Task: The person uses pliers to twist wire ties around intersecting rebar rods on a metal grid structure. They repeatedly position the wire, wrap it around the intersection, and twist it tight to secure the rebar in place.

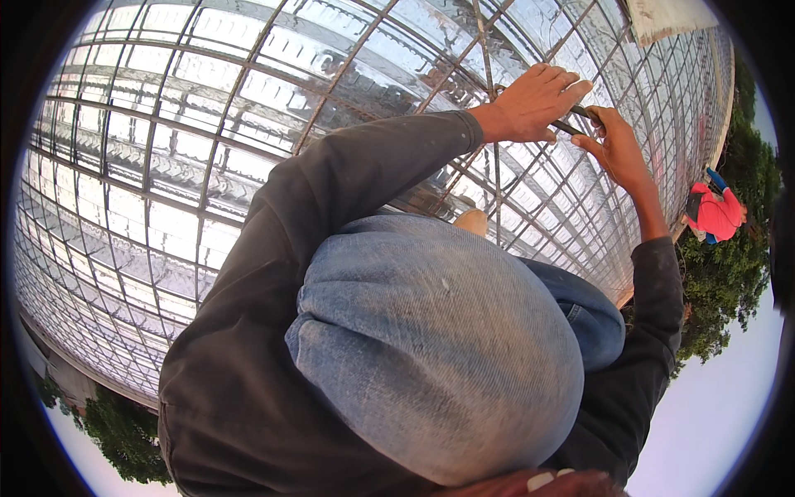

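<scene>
A grid of thin steel reinforcing bars (244,79) spreads under me, over a shiny, light-coloured ribbed surface. My left hand (534,103) reaches across above the bars, its back up and its thumb apart from the fingers. Between my hands runs a dark, slim metal rod or tool handle (567,127); its exact kind is not plain. The left fingers and thumb lie around its near part. My right hand (617,149) has bent fingers and a thumb closed on its other end. Where the dark piece meets the grid is partly hidden by my hands.
My jeans-clad knee (439,340) fills the middle, with a tan shoe tip (472,221) beyond it on the bars. A pale panel (671,18) lies at the upper right. Past the grid's right edge are a person in a bright red-pink top (717,214) and trees (720,290).
</scene>
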Demonstrator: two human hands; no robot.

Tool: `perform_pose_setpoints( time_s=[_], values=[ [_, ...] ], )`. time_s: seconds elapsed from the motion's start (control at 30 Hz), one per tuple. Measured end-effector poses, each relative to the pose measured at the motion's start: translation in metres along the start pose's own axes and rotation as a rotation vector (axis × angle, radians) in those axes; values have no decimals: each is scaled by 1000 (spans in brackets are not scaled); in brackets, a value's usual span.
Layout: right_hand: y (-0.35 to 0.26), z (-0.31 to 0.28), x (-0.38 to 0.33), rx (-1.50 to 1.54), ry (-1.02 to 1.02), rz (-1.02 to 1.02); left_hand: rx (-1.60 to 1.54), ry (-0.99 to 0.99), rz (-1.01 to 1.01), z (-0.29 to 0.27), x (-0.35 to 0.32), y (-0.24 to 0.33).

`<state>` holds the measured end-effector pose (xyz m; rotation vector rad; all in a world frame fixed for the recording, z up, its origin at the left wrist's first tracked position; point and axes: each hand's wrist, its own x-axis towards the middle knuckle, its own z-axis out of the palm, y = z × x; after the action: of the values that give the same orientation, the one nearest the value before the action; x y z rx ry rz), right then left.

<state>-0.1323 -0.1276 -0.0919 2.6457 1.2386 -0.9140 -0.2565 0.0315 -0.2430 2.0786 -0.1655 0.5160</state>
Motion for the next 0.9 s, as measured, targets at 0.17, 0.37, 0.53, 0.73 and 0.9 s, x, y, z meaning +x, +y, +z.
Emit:
perform_pose_setpoints(
  time_s=[0.17, 0.37, 0.53, 0.73, 0.9],
  values=[
    [-19, -2, -10, -4, -67, 43, 155, -155, 53, 25, 4, 9],
    [-10, 6, -17, 535, -496, 386, 63, -226, 154, 53, -21, 0],
    [25, 2, -45, 710, -114, 371, 4, -132, -69, 55, 4, 3],
    [67, -91, -68, 33, 749, 216, -276, -131, -304, 43, 65, -77],
    [-15, -91, -65, -319, 524, 20, -330, -179, -313, 52, 67, -94]
  ],
)
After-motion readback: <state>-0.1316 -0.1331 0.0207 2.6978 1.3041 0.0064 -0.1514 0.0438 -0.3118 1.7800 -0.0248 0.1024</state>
